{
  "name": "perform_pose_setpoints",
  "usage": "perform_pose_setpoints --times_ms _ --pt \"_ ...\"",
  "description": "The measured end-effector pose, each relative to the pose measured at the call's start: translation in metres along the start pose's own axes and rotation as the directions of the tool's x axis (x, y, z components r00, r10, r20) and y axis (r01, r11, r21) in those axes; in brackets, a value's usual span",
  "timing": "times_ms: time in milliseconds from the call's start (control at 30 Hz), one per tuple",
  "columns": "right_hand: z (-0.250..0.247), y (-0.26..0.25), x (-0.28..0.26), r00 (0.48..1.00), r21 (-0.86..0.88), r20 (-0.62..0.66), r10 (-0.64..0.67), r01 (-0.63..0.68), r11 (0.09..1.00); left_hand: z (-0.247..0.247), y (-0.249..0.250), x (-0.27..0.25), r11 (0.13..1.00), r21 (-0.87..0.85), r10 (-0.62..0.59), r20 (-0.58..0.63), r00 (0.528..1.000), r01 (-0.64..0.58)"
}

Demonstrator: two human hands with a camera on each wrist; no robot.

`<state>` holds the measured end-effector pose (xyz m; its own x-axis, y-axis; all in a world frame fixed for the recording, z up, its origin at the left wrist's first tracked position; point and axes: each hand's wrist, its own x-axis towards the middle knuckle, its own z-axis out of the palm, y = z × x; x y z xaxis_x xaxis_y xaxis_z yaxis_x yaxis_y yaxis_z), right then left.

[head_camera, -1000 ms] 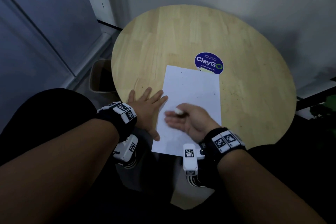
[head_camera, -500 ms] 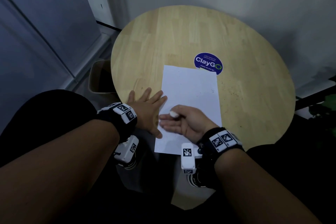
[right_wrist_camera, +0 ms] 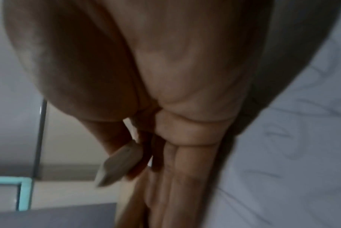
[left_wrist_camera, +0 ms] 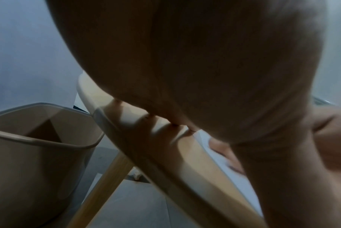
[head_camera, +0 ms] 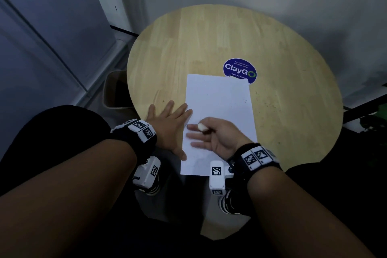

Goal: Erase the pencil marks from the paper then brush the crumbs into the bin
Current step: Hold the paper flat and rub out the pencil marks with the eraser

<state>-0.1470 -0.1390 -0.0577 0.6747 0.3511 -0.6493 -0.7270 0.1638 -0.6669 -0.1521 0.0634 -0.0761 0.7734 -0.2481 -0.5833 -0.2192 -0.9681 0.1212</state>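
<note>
A white sheet of paper point(head_camera: 218, 107) lies on the round wooden table point(head_camera: 209, 44), with faint pencil lines point(right_wrist_camera: 282, 135) showing in the right wrist view. My left hand point(head_camera: 167, 123) lies flat, fingers spread, on the table and the paper's left edge. My right hand point(head_camera: 204, 134) sits on the lower part of the sheet, its edge down and fingers stretched left. A small white eraser point(head_camera: 202, 127) point(right_wrist_camera: 118, 163) is pinched between its thumb and forefinger. A few dark crumbs point(head_camera: 245, 101) dot the paper's right side. A beige bin point(head_camera: 114, 90) point(left_wrist_camera: 28, 146) stands on the floor left of the table.
A round blue ClayGo sticker point(head_camera: 239, 70) is stuck to the table just beyond the paper's top right corner. Dark specks point(head_camera: 270, 107) speckle the wood right of the sheet. A wall runs close behind the table. My knees are under the near edge.
My right hand swept left across the lower paper toward the left hand, then eased back a little to the right. The left hand stayed pressed in place.
</note>
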Motion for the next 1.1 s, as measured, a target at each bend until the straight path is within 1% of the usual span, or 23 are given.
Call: perform_pose_setpoints --times_ms 33,67,100,133,167,200,267,333,400,467,500,533,600,667,733,767,833,867,900,933,1000,1033,1100 --pt "0.0 0.002 0.009 0.985 0.018 -0.137 -0.106 0.109 0.994 0.001 -0.001 0.0 1.0 -0.005 0.003 -0.006 1.0 -0.003" --pt "-0.004 -0.001 0.017 0.914 -0.074 -0.313 -0.259 0.249 0.966 0.002 -0.002 0.0 1.0 -0.013 0.007 -0.018 1.0 -0.007" --pt "-0.011 -0.006 0.023 0.78 -0.258 -0.458 -0.427 0.343 0.903 0.004 -0.002 0.001 1.0 -0.023 0.009 -0.035 0.999 -0.009" --pt "-0.018 -0.012 0.025 0.666 -0.411 -0.507 -0.547 0.372 0.833 0.004 -0.002 0.001 0.999 -0.04 0.007 -0.053 0.999 -0.01" --pt "-0.023 -0.015 0.025 0.633 -0.455 -0.502 -0.589 0.386 0.802 0.004 -0.002 0.002 0.998 -0.067 0.004 -0.069 0.998 -0.009" --pt "-0.026 -0.017 0.021 0.665 -0.428 -0.475 -0.576 0.397 0.812 0.001 -0.002 0.002 0.995 -0.096 0.0 -0.091 0.996 -0.009" --pt "-0.027 -0.015 0.011 0.779 -0.424 -0.388 -0.492 0.323 0.846 -0.006 -0.001 0.004 0.989 -0.146 -0.021 -0.152 0.988 -0.002" --pt "-0.023 -0.01 0.003 0.869 -0.542 -0.264 -0.418 0.224 0.81 -0.015 -0.002 0.007 0.984 -0.178 -0.052 -0.206 0.977 0.015" --pt "-0.014 -0.003 -0.001 0.931 -0.611 -0.136 -0.34 0.191 0.768 -0.019 -0.004 0.01 0.981 -0.191 -0.071 -0.23 0.971 0.026" --pt "-0.004 0.006 -0.007 0.969 -0.666 -0.032 -0.244 0.161 0.728 -0.017 -0.004 0.013 0.974 -0.224 -0.091 -0.218 0.972 0.041" --pt "0.0 0.01 -0.009 0.977 -0.702 0.003 -0.214 0.155 0.695 -0.015 -0.003 0.014 0.969 -0.242 -0.106 -0.205 0.973 0.054" --pt "0.004 0.014 -0.01 0.977 -0.74 0.025 -0.213 0.161 0.653 -0.011 -0.002 0.016 0.968 -0.242 -0.118 -0.193 0.974 0.069" --pt "0.008 0.019 -0.009 0.961 -0.82 0.053 -0.272 0.198 0.538 -0.004 0.0 0.018 0.976 -0.195 -0.132 -0.183 0.974 0.096" --pt "0.008 0.021 -0.006 0.94 -0.881 0.057 -0.335 0.206 0.425 0.0 0.002 0.02 0.982 -0.151 -0.141 -0.18 0.974 0.114" --pt "0.009 0.02 -0.006 0.935 -0.908 0.064 -0.349 0.2 0.368 -0.001 0.005 0.021 0.982 -0.137 -0.149 -0.166 0.975 0.126" --pt "0.009 0.018 -0.006 0.943 -0.912 0.083 -0.324 0.203 0.357 -0.002 0.005 0.021 0.982 -0.134 -0.151 -0.157 0.976 0.13" --pt "0.012 0.015 -0.009 0.965 -0.915 0.152 -0.216 0.22 0.337 -0.001 0.006 0.02 0.982 -0.136 -0.153 -0.146 0.977 0.133" --pt "0.013 0.016 -0.009 0.967 -0.912 0.173 -0.188 0.229 0.341 -0.001 0.006 0.02 0.982 -0.135 -0.153 -0.144 0.978 0.134" --pt "0.013 0.018 -0.007 0.964 -0.905 0.161 -0.211 0.23 0.358 -0.001 0.005 0.02 0.982 -0.135 -0.154 -0.142 0.978 0.135" --pt "0.011 0.019 -0.005 0.955 -0.893 0.122 -0.271 0.225 0.389 -0.002 0.005 0.02 0.981 -0.138 -0.156 -0.14 0.978 0.137" --pt "0.009 0.021 -0.004 0.923 -0.881 0.055 -0.382 0.225 0.417 -0.003 0.006 0.02 0.98 -0.145 -0.159 -0.138 0.978 0.139" --pt "0.008 0.02 -0.003 0.922 -0.888 0.066 -0.382 0.229 0.399 -0.003 0.006 0.02 0.979 -0.145 -0.16 -0.135 0.978 0.14" --pt "0.012 0.018 -0.007 0.948 -0.912 0.13 -0.289 0.229 0.34 -0.003 0.005 0.019 0.978 -0.152 -0.161 -0.121 0.98 0.142"
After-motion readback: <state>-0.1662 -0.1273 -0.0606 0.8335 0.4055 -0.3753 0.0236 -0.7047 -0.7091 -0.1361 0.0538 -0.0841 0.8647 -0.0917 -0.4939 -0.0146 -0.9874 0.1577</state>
